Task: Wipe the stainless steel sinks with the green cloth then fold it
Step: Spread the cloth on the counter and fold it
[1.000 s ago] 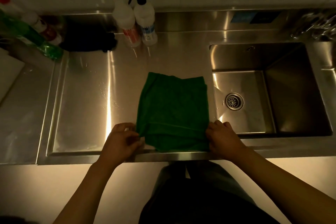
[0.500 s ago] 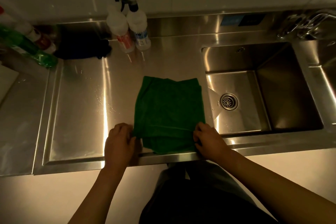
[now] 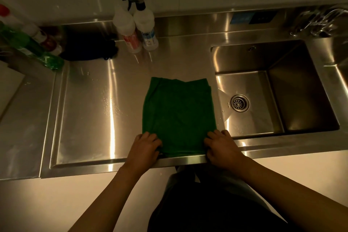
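I have the cloth [image 3: 178,115] flat on the table [image 3: 90,118], just left of the sink [image 3: 273,88], its near edge at the table's front lip. Over the last second my 2 hands have slid inward along that edge and settled on the near corners: the left hand [image 3: 144,148] pinches the left corner, the right hand [image 3: 222,147] the right one, fingers curled narrow on the fabric. The cloth itself has barely shifted. I read that as wiping done and folding underway, with the next fold likely carrying this edge away from me. How many layers it already has is hard to tell in this dim light. The fingertips are tucked out of sight, and a 2nd sink [image 3: 341,58] is cut off at the right.
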